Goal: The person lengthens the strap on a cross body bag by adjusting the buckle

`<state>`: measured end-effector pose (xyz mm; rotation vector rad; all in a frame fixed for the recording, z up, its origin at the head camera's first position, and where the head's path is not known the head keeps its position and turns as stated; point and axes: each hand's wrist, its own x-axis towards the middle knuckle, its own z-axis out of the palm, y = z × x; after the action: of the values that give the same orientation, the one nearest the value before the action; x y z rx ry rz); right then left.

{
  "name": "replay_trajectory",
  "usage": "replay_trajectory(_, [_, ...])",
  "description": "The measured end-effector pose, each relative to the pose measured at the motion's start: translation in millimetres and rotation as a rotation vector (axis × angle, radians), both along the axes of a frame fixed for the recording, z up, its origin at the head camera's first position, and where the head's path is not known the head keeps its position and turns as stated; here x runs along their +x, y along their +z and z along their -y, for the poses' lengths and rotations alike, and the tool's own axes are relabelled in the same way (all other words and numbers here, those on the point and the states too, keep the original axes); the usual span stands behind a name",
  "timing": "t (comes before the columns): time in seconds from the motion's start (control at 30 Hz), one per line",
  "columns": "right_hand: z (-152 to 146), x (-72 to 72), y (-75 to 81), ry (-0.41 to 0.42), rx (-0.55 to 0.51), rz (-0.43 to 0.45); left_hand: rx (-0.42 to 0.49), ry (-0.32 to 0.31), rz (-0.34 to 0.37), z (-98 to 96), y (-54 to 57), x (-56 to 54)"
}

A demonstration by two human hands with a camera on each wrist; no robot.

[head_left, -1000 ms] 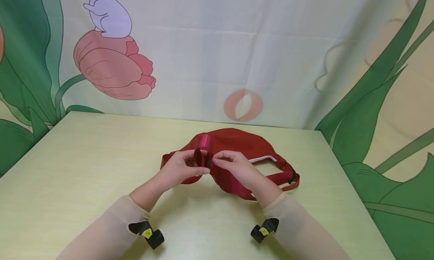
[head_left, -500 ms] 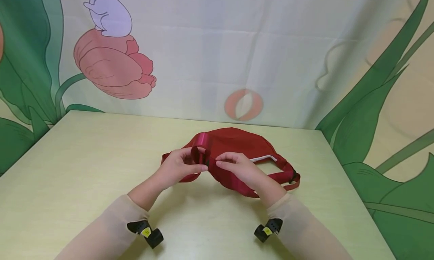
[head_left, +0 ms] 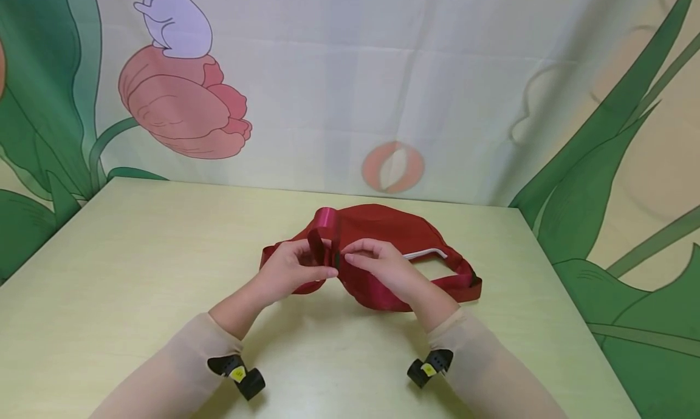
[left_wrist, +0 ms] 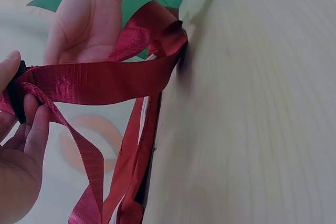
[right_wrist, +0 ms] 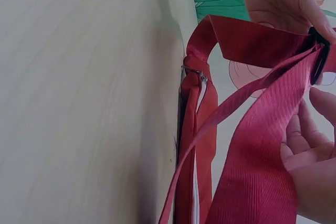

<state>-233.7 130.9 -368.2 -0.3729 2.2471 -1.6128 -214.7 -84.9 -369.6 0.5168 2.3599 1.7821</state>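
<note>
A red waist bag lies on the table with both hands raised in front of it. My left hand grips the black strap buckle, its thumb on one side and fingers behind. Dark red webbing strap runs from the buckle to the bag's end, while a wide loose length of strap hangs down in the right wrist view. My right hand has its fingertips close by the buckle. The strap's edge overlaps those fingertips, and I cannot tell whether they pinch it.
The pale wooden table reaches to a printed curtain at the back. A strap loop lies at the bag's right end, near a white zipper. Small black cameras sit at both wrists.
My right hand shifted slightly right, then back toward the buckle. The strap loop above my left hand has turned and moved a little left. My left hand keeps its grip on the buckle.
</note>
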Motion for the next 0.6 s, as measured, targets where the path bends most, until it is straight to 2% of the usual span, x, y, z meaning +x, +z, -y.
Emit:
replay_trajectory(0.17, [-3.3, 0.4, -0.1, -0.006, 0.071, -0.029, -0.002, 0.024, 0.004, 0.9, 2.1, -0.2])
replay_trajectory(0.27, [-3.0, 1.1, 0.6, 0.000, 0.043, -0.026, 0.013, 0.015, 0.011, -1.1, 1.2, -0.3])
replay_trajectory(0.47, [-0.5, 2.1, 2.0, 0.022, -0.029, -0.009, 0.027, -0.045, -0.018, -4.3, -3.4, 0.0])
replay_trajectory(0.6, [-1.2, 3.4, 2.9, 0.056, -0.006, 0.022, 0.022, -0.040, -0.030, -4.8, -3.1, 0.2])
